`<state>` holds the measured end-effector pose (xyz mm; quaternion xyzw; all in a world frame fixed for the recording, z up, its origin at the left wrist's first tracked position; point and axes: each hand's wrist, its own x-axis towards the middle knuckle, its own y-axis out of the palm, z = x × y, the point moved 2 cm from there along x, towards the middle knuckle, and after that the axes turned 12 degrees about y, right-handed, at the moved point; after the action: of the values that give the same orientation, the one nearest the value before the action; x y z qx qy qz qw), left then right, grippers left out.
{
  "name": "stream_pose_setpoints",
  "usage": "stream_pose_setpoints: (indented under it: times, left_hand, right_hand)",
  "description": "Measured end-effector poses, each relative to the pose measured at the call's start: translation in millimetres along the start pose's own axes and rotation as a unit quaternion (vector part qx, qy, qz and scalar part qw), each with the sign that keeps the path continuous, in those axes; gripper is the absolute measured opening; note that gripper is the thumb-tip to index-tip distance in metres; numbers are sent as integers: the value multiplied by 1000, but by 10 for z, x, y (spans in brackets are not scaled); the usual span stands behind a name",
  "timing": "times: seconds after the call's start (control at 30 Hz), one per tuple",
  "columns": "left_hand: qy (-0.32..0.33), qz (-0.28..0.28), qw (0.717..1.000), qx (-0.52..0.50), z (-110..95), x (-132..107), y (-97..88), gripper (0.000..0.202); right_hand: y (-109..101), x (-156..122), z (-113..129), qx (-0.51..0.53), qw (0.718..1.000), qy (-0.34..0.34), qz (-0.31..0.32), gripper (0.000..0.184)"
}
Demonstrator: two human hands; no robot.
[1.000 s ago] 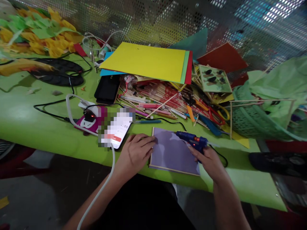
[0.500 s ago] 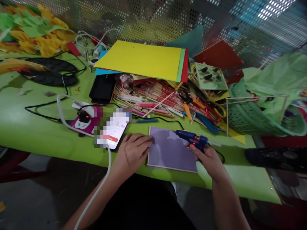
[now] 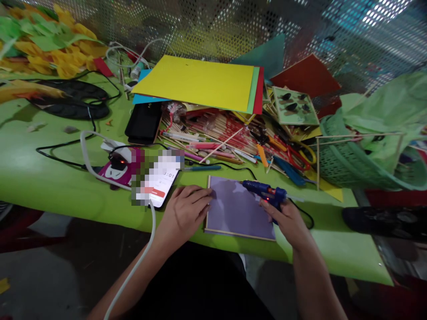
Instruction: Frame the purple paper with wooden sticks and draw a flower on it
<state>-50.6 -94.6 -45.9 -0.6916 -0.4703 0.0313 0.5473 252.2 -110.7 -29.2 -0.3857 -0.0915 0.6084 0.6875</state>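
A purple sheet of card [image 3: 238,209] lies flat near the table's front edge, with thin wooden sticks along its left and front sides. Palm down, my left hand [image 3: 190,209] rests at the card's left edge, its fingers stretched out over the stick there. My right hand [image 3: 283,218] is closed around the handle of a blue hot glue gun [image 3: 263,190], whose red light is lit. The gun's nozzle points left over the card's far part, and a clear glue stick pokes out behind. Whether the nozzle touches the card I cannot tell.
A lit phone [image 3: 160,180] and a purple power strip [image 3: 116,171] with cables stand left. Behind are stacked coloured sheets [image 3: 196,82], bundled sticks [image 3: 220,133], pens and scissors [image 3: 305,153]. A green basket [image 3: 340,155] stands right; a white cable crosses my left forearm.
My right hand has shifted the glue gun slightly to the left over the card. My left hand stays at the card's edge.
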Motion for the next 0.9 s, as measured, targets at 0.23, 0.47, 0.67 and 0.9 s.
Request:
stream_pose_setpoints:
  times: [0.23,0.47,0.67,0.9]
  left_hand:
    - [5,-3,1000,2,-3,4,-2,21]
    - [-1,5,1000,4,-10,12,-7,23]
    - [-8,9,1000,2,-16,14,-14,22]
    - [-7,11,1000,6,-12,14,-6,22]
  right_hand:
    - [-27,-14,22,-2,1000,7,-6,38]
    - [-10,-1,18,-11,1000,4,-8,39]
    - [-41,-21,29,-4,1000,11,-11,38]
    - [-56,-48,52,8,1000,11,-10,40]
